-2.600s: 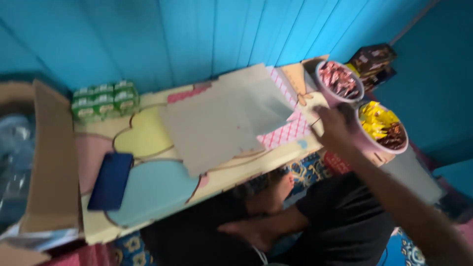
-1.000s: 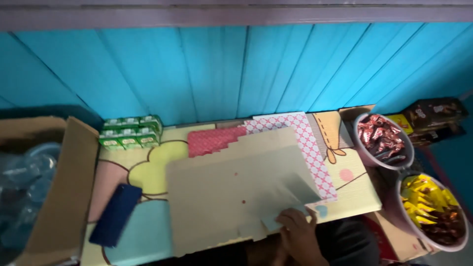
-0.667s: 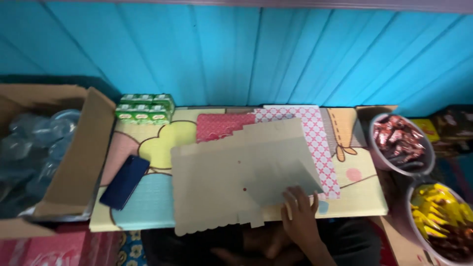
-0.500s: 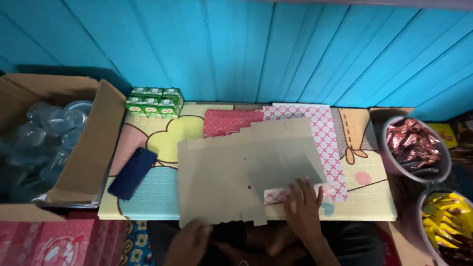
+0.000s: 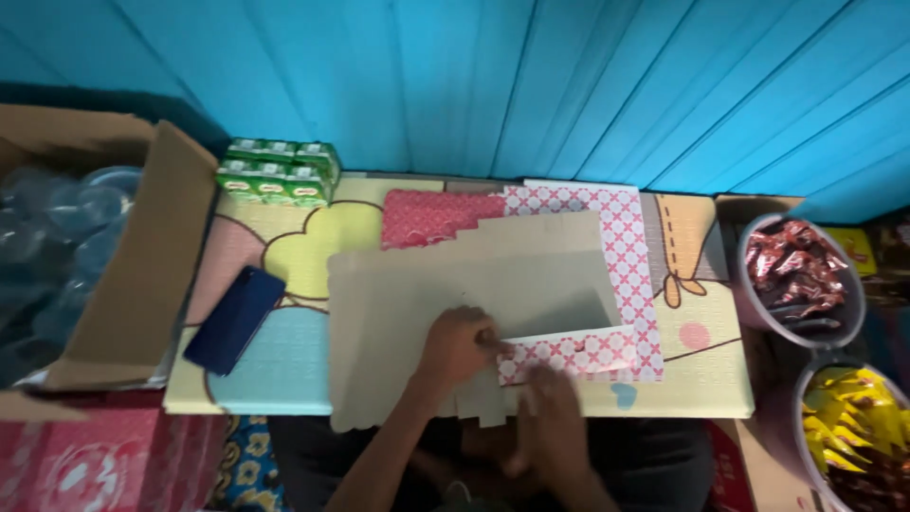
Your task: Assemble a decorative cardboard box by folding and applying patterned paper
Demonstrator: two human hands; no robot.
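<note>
Blue plank wall (image 5: 531,85) behind the cartoon-print table (image 5: 284,246).

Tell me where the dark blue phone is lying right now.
In the head view the dark blue phone lies on the left part of the cartoon-print table, between the open cardboard box and the flat cardboard sheet, below the green drink cartons.

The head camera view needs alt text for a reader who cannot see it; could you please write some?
Seen from above, the left hand and right hand fold a flat sheet of cardboard with a red-and-white patterned face on a small cartoon-printed table. A dark phone and green drink cartons lie at left, two bowls of wrapped sweets at right.
</note>
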